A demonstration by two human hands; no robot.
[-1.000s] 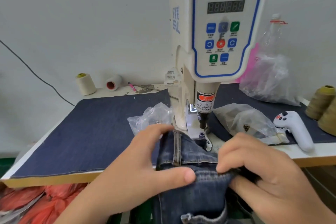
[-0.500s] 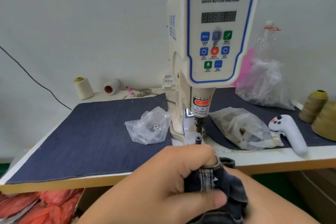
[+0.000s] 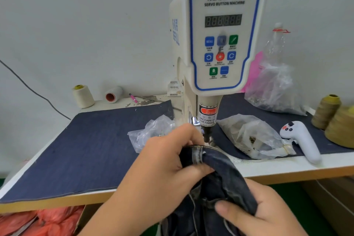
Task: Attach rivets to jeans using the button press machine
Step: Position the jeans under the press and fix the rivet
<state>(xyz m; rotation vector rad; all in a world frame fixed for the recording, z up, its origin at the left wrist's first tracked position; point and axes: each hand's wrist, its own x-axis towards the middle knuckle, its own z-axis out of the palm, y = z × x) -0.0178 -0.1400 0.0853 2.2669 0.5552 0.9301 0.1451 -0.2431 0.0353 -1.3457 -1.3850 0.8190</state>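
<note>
Head view: we see the left hand [image 3: 162,165] curled round a bunched fold of dark jeans [image 3: 216,176], thumb pressed on the cloth just below the stitched seam. The right hand [image 3: 256,214] grips the same denim lower down, thumb on top. The jeans hang off the front edge of the table [image 3: 287,168], just before the servo button machine [image 3: 222,32] and below its punch [image 3: 206,132].
</note>
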